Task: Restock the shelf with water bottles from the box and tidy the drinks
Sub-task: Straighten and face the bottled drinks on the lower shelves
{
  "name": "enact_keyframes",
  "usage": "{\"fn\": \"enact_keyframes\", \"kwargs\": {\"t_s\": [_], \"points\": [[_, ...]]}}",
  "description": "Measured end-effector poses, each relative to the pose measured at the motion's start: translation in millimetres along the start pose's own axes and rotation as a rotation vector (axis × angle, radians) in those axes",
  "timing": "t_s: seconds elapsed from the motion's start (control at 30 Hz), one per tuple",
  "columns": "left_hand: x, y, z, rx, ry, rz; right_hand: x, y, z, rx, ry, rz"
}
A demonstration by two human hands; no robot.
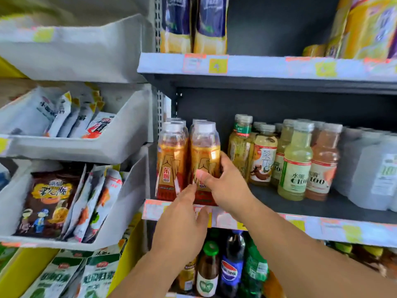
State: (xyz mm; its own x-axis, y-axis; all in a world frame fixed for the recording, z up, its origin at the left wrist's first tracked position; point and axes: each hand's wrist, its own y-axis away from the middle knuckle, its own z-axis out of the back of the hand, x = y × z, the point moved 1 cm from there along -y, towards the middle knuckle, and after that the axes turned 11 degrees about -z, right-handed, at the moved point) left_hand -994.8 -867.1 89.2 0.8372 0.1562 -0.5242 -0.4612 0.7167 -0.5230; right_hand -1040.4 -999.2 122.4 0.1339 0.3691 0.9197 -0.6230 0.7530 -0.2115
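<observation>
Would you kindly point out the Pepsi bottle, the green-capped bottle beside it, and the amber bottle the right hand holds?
Pepsi bottle [229,273]: head view, on its round logo.
Green-capped bottle [211,248]: head view, on its green cap.
Amber bottle [205,147]: head view, on its upper body above the right hand [223,186].

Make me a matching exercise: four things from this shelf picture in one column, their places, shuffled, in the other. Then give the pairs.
1. right hand
2. left hand
3. Pepsi bottle
4. snack packets

A. bins left of the drinks
B. shelf below the hands
C. gripping an orange drink bottle
D. fingers straight, at that bottle's base

Pairs: 1-C, 2-D, 3-B, 4-A
</observation>
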Motion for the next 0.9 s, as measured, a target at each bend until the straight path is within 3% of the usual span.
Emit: {"fn": "enact_keyframes", "kwargs": {"t_s": [0.63,0.8,0.9], "points": [[5.9,-5.9,-3.0,0.031,-0.153,-0.011,-2.5,-1.4,-14.4,-0.015,0.079,-0.065],[-5.0,14.4,5.8,-0.078,0.144,-0.008,-6.1,23.9,-8.6,-0.087,0.168,-0.032],[-11.9,52.1,4.5,-0.243,0.390,0.039,-18.1,76.7,-3.0,-0.241,0.097,0.152]]}}
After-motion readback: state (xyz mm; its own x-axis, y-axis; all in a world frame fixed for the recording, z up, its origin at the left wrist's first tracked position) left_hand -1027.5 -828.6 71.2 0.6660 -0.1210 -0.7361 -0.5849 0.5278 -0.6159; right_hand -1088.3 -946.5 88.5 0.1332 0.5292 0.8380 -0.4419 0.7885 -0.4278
